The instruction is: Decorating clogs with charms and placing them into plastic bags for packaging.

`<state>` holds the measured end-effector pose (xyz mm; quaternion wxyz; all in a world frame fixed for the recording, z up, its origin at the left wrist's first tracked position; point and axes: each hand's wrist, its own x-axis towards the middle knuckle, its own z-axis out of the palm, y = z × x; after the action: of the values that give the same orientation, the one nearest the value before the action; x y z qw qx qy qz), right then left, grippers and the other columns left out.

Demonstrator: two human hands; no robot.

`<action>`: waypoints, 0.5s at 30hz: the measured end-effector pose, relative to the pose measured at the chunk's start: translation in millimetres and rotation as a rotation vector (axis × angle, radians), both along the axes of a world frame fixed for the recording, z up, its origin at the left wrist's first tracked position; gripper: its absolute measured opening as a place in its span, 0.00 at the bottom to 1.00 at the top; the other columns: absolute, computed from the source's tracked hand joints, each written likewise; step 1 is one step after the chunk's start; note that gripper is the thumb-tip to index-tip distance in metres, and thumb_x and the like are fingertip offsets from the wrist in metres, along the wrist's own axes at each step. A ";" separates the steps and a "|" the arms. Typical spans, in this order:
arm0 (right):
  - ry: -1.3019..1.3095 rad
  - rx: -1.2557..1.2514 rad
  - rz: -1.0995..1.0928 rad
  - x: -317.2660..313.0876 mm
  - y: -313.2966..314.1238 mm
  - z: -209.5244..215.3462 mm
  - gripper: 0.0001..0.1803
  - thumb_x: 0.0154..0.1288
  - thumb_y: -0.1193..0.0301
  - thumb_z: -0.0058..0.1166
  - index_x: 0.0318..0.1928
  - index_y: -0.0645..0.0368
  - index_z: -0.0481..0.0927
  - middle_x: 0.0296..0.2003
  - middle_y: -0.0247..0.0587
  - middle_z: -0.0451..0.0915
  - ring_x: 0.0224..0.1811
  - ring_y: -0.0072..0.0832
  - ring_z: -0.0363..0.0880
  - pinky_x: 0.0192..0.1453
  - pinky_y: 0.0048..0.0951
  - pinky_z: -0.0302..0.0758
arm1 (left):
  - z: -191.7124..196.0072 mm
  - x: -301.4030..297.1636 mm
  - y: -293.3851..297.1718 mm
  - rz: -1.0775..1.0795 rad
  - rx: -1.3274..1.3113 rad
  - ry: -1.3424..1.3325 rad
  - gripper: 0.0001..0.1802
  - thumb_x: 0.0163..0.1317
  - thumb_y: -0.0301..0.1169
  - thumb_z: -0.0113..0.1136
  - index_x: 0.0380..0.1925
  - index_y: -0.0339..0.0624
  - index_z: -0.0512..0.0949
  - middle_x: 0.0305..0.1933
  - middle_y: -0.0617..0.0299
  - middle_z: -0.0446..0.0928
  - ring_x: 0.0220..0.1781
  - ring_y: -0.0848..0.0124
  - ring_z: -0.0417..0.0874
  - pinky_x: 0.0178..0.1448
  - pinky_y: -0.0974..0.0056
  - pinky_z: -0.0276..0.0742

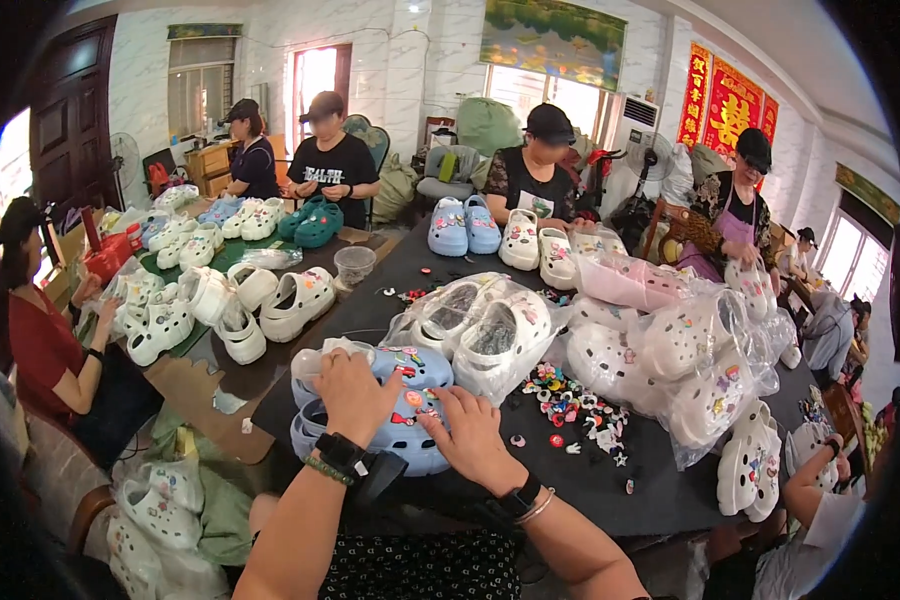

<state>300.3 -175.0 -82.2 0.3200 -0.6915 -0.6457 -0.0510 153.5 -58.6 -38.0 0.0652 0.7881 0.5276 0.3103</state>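
Observation:
A pair of light-blue clogs (420, 460) with colourful charms on top lies at the near edge of the dark table in front of me. My left hand (353, 398) reaches over the clogs from the heel side, fingers curled onto them; what its fingertips touch is partly hidden. My right hand (475, 440) grips the toe side of the nearer clog, its thumb and index finger against the charms. Just beyond sits a pair of white clogs (505, 345) in clear plastic. Loose charms (595, 415) are heaped to the right of my right hand.
Bagged white clogs (710, 350) are piled on the right, with another white pair (750, 460) at the table's edge. A second table on the left carries white clogs (295, 300), green clogs (310, 222) and a clear tub (354, 262). Several people work around both tables.

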 end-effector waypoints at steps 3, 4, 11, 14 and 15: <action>-0.007 0.009 -0.036 -6.5 -4.1 2.0 0.30 0.70 0.48 0.53 0.63 0.55 0.75 0.59 0.52 0.75 0.58 0.49 0.71 0.60 0.51 0.66 | -12.0 1.5 5.0 -0.020 0.068 -0.028 0.27 0.51 0.49 0.68 0.35 0.33 0.84 0.46 0.45 0.78 0.59 0.49 0.73 0.58 0.43 0.68; -0.007 0.011 -0.059 -8.1 -7.1 -0.5 0.30 0.69 0.49 0.53 0.62 0.55 0.75 0.58 0.51 0.75 0.57 0.48 0.71 0.59 0.50 0.66 | -13.8 0.2 4.2 -0.060 0.051 -0.043 0.25 0.51 0.49 0.68 0.34 0.33 0.84 0.45 0.46 0.79 0.59 0.49 0.73 0.58 0.43 0.68; -0.012 0.026 0.059 1.7 -14.9 -1.1 0.29 0.70 0.50 0.54 0.62 0.56 0.75 0.59 0.53 0.74 0.59 0.51 0.71 0.60 0.49 0.67 | -15.4 2.4 1.9 -0.057 0.219 -0.121 0.14 0.52 0.39 0.68 0.27 0.39 0.83 0.37 0.51 0.79 0.50 0.51 0.76 0.51 0.45 0.67; 0.081 -0.105 0.260 20.2 -15.2 19.8 0.27 0.69 0.53 0.58 0.60 0.58 0.76 0.55 0.51 0.77 0.59 0.48 0.73 0.64 0.46 0.68 | -20.4 -3.7 -8.7 -0.127 0.279 -0.158 0.09 0.52 0.34 0.68 0.27 0.42 0.81 0.36 0.55 0.77 0.48 0.52 0.75 0.49 0.46 0.65; 0.140 -0.109 0.320 30.1 -13.6 25.8 0.26 0.67 0.56 0.61 0.58 0.59 0.76 0.54 0.50 0.78 0.59 0.48 0.74 0.64 0.45 0.69 | -23.5 -5.2 -14.3 -0.180 0.326 -0.202 0.08 0.53 0.34 0.68 0.27 0.42 0.80 0.36 0.55 0.77 0.47 0.52 0.75 0.49 0.46 0.64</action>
<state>330.4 -188.6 -56.5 0.3301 -0.5980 -0.7255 0.0837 148.3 -72.9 -61.5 0.0169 0.7969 0.3888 0.4621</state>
